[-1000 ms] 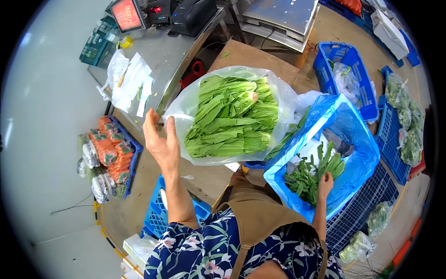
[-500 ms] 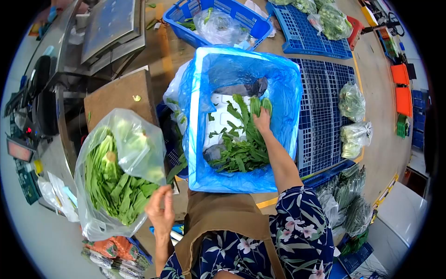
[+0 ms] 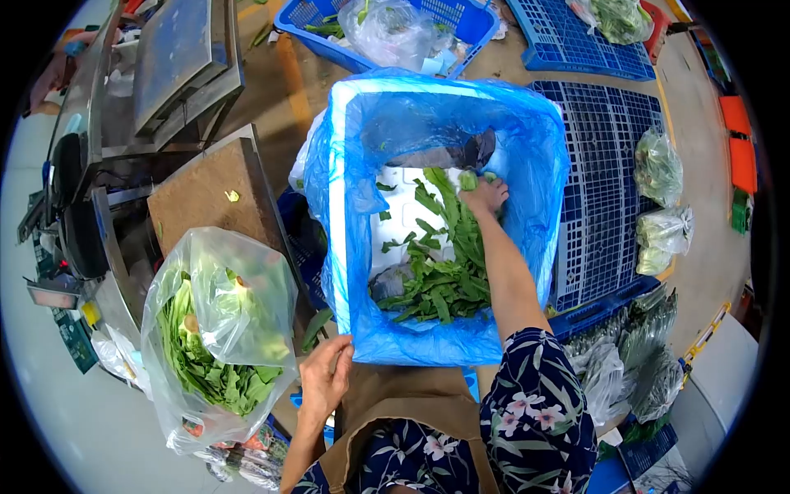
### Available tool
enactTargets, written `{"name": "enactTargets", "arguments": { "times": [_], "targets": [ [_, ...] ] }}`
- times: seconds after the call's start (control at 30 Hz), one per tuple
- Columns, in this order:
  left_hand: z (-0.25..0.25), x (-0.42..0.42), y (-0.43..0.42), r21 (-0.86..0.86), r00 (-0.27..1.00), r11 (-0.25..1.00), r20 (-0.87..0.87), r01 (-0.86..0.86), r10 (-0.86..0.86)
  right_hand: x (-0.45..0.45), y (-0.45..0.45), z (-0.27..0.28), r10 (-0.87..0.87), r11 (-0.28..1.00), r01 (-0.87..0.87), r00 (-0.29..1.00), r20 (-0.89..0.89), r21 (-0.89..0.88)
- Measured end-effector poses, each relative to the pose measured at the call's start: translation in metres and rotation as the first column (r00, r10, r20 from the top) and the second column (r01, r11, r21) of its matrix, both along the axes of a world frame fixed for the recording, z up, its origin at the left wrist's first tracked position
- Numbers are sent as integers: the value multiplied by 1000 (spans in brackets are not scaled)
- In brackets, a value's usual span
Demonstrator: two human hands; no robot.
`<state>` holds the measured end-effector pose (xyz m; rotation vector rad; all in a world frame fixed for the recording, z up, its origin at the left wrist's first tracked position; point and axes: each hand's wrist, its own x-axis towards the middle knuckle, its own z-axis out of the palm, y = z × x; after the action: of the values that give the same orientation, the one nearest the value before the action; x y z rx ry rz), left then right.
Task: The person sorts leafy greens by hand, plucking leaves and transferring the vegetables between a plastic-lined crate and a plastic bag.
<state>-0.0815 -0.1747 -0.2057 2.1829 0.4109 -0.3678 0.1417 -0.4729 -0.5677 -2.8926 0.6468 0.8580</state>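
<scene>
Inside a box lined with a blue plastic bag [image 3: 535, 214], my right hand [image 3: 487, 196] is closed round the stem end of leafy greens [image 3: 451, 202]. Loose green leaves [image 3: 436, 288] lie below it on the white bottom, some against my forearm. My left hand [image 3: 325, 379] has its fingers bent together at the near left corner of the liner; whether they pinch its edge is unclear. To the left of that hand stands a clear plastic bag [image 3: 271, 321] filled with leafy green heads [image 3: 193, 346].
A brown board [image 3: 206, 193] on a metal stand is at left. Behind the box sits a blue crate [image 3: 304, 41] with plastic inside. Blue pallets [image 3: 601, 173] lie at right, with bagged vegetables [image 3: 658, 169] along their edge. More bagged greens [image 3: 634, 354] lie at lower right.
My left hand has moved right, from beside the clear bag to the liner's corner. My right hand stays on the greens inside the box. The view has shifted slightly.
</scene>
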Motion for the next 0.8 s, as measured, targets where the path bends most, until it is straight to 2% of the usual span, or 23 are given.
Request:
{"name": "enactTargets", "arguments": {
  "times": [0.03,0.13,0.2,0.27,0.37,0.43,0.47,0.53,0.57,0.6,0.67,0.8],
  "targets": [
    [2,5,0,-15,1000,1000,-23,-5,4,-13,4,18,-6,997,0,997,81,80],
    [7,18,0,-15,999,999,21,40,-40,-59,5,57,59,958,-178,891,451,226],
    [12,24,-2,-46,996,997,55,67,-65,-82,-10,110,-68,811,-269,839,539,520],
    [19,26,-3,-79,992,992,89,100,-93,-102,-28,166,-249,556,-343,800,545,757],
    [28,24,-5,-124,977,981,170,151,-129,-121,-57,225,-450,304,-398,741,499,866],
    [31,21,-4,-131,951,971,263,200,-161,-130,-74,256,-646,71,-347,698,308,935],
    [35,17,-3,-136,943,966,282,220,-175,-134,-80,265,-726,-55,-362,654,211,930],
    [42,13,-1,-142,921,954,332,263,-204,-129,-78,306,-777,-320,-592,611,154,740],
    [43,10,0,-129,885,949,415,288,-212,-126,-82,314,-791,-368,-690,585,180,623],
    [47,8,3,-119,879,946,419,302,-228,-129,-91,317,-807,-412,-658,585,84,630],
    [56,4,10,-96,870,943,425,318,-250,-126,-86,324,-801,-531,-702,599,-11,475],
    [69,-8,24,-165,825,966,560,198,-73,-125,-40,372,-749,-635,-704,662,-30,320]
  ]
}}
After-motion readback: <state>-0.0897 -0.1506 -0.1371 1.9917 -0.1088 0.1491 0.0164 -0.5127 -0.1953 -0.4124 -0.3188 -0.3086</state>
